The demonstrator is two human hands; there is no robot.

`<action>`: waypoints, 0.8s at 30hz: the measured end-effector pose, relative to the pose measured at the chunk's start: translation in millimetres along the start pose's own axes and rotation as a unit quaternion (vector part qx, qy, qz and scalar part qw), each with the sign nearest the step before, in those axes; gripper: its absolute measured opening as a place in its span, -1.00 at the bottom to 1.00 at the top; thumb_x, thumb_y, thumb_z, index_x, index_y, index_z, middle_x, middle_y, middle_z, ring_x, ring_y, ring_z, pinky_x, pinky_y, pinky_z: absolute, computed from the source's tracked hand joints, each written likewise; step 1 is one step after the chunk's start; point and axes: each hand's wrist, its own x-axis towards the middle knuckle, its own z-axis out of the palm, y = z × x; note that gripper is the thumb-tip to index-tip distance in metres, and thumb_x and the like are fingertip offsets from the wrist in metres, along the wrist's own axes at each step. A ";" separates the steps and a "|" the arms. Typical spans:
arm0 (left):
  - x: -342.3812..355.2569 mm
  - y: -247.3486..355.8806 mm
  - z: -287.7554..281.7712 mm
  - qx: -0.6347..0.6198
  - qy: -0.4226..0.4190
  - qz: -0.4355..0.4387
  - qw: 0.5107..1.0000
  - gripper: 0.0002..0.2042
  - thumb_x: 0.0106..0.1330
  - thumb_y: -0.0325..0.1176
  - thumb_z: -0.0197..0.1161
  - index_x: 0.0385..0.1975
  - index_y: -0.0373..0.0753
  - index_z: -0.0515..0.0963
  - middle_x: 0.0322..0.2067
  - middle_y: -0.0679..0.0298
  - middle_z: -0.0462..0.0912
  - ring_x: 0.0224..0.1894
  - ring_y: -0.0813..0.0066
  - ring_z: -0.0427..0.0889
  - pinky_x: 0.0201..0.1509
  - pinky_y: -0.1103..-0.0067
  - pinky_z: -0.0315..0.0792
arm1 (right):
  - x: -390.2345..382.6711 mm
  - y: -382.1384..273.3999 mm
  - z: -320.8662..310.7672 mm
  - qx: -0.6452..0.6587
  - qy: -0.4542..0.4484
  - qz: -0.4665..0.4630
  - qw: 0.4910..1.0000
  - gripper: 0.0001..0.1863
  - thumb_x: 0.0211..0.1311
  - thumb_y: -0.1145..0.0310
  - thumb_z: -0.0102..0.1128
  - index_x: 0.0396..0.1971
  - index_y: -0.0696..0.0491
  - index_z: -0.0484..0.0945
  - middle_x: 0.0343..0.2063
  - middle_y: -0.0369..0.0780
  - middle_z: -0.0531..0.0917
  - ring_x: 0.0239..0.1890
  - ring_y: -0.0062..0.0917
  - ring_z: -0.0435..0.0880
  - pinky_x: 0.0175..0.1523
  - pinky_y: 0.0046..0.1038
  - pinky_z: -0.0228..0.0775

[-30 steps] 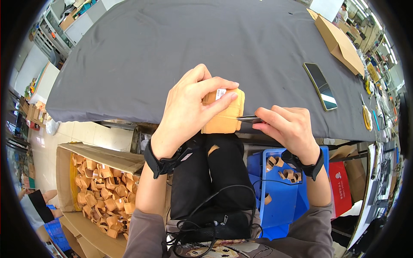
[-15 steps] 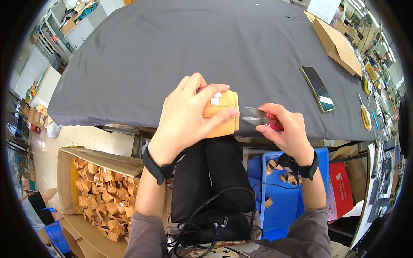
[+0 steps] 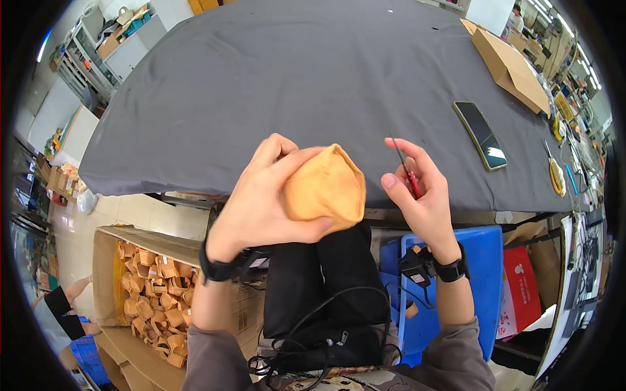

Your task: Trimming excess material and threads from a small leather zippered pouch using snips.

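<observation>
My left hand (image 3: pixel 261 199) is closed on a small tan-orange fabric pouch (image 3: pixel 324 186), above my lap at the table's near edge. A smooth rounded panel of the pouch faces up, and its stitched rim is on the right. To the right of it, my right hand (image 3: pixel 424 195) keeps a pair of red-handled thread snips (image 3: pixel 413 182) in the palm. The blades point up and away, and the thumb and index finger are spread apart. The snips do not touch the pouch.
A grey cloth covers the table (image 3: pixel 261 85). A phone (image 3: pixel 480 135), a flat cardboard box (image 3: pixel 510 70) and yellow-handled pliers (image 3: pixel 555 177) lie at its right. Below left, a carton (image 3: pixel 107 274) holds many tan pouches. A blue bin (image 3: pixel 450 326) stands below right.
The pouch has been turned, so its smooth panel now shows instead of the white label. My right hand has tilted the snips upright, and its fingers have spread.
</observation>
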 end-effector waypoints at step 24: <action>-11.9 -36.6 42.0 -0.034 0.141 0.043 0.989 -0.58 -0.04 -0.17 0.15 -0.17 -0.24 0.53 -0.10 0.15 0.54 -0.02 0.21 0.49 0.12 0.39 0.22 | -47.1 21.8 36.9 0.088 -0.089 0.095 0.988 -0.77 0.27 0.34 0.19 -0.24 0.13 0.36 -0.55 -0.32 0.53 -0.48 -0.80 0.44 -0.36 -0.66 0.33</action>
